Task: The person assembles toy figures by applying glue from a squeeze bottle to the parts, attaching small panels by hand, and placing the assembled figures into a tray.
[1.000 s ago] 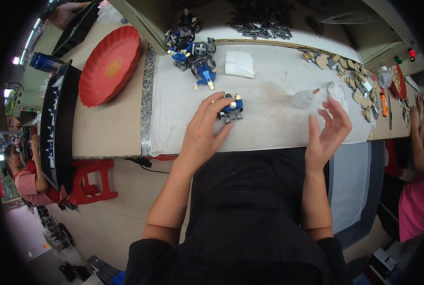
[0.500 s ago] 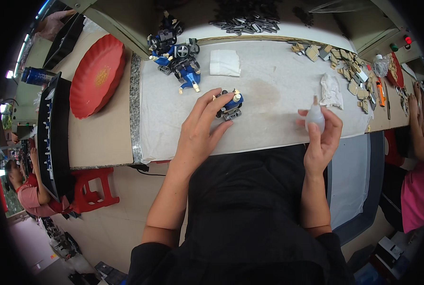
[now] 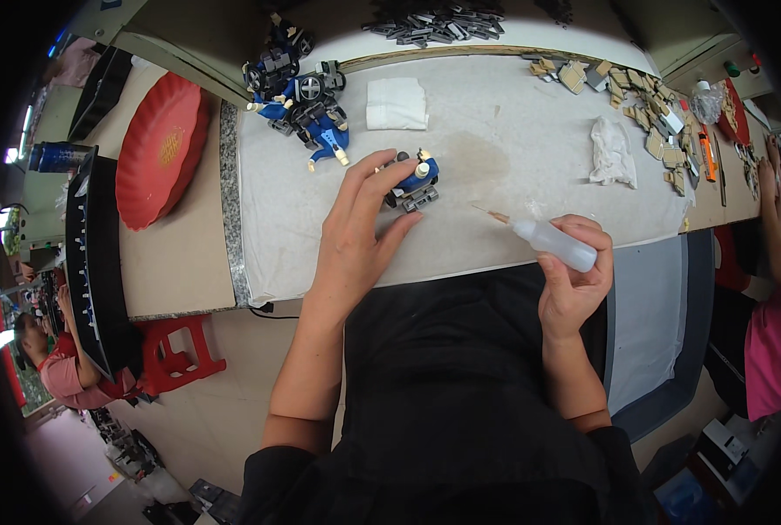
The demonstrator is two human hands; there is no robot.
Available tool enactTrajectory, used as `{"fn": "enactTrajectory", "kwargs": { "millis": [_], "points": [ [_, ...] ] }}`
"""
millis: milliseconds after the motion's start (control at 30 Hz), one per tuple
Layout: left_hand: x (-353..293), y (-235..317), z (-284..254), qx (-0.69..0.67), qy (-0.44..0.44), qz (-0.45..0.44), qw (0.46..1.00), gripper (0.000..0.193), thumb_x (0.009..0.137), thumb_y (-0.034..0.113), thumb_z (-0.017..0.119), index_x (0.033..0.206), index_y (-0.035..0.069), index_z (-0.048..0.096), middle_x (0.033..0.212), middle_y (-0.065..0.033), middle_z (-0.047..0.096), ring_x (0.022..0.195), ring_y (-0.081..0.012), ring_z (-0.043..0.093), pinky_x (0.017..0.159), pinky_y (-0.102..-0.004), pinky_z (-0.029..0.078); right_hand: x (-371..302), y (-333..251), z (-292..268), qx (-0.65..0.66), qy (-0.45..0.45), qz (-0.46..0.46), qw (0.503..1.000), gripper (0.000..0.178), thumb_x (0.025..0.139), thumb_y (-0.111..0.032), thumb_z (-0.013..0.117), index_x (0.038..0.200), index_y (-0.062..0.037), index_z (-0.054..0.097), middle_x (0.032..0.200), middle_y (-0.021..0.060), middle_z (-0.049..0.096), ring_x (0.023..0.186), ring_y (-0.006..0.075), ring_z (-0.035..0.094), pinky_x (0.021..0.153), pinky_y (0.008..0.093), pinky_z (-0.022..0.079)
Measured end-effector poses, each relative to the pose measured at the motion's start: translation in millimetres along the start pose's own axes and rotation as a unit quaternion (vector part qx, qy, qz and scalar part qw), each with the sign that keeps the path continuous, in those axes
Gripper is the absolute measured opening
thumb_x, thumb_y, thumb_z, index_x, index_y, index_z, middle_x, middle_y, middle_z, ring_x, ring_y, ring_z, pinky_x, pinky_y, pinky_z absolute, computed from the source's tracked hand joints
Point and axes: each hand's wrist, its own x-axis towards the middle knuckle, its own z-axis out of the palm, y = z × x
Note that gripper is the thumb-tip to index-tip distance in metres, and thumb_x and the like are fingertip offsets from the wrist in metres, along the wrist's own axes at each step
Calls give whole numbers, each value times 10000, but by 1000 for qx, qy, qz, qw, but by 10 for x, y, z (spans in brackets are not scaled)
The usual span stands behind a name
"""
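Observation:
My left hand (image 3: 360, 223) is closed around a small toy figure (image 3: 418, 179) in blue on a grey and black wheeled base, resting on the white-covered table. In my right hand (image 3: 580, 278) is a translucent squeeze bottle (image 3: 558, 245) with a thin needle tip, tilted so that the tip points left toward the toy. The tip is apart from the toy. A pile of similar blue figures with black wheeled vehicles (image 3: 310, 96) lies beyond my left hand. The underside of the held toy is hidden by my fingers.
A folded white cloth (image 3: 397, 104) lies near the pile, a crumpled one (image 3: 612, 152) farther right. Tan and grey pieces (image 3: 657, 118) are heaped at the back right, beside an orange tool (image 3: 708, 157). A red scalloped tray (image 3: 165, 144) stands left. Co-workers sit at both sides.
The squeeze bottle has gone from upright to tilted, its needle now pointing left. My left hand still holds the toy. The whole view has shifted slightly.

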Motion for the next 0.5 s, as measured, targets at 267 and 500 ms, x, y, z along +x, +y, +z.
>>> {"fn": "enactTrajectory", "kwargs": {
  "millis": [267, 500],
  "points": [
    [50, 1, 34, 5, 3, 18, 1000, 539, 643, -35, 718, 1134, 83, 530, 1189, -136, 507, 1046, -290, 533, 840, -341, 455, 10, 62, 243, -77, -82, -136, 984, 427, 618, 44, 770, 970, -19, 537, 933, 131, 551, 807, 192, 592, 685, 269, 501],
    [35, -18, 34, 3, -3, 16, 1000, 547, 632, -48, 720, 1128, 72, 524, 1203, -148, 512, 1091, -290, 515, 896, -354, 433, -27, 137, 303, -102, -93, -166, 976, 446, 577, -6, 814, 937, -33, 552, 884, 124, 576, 755, 200, 602, 604, 265, 501]
  ]
}}
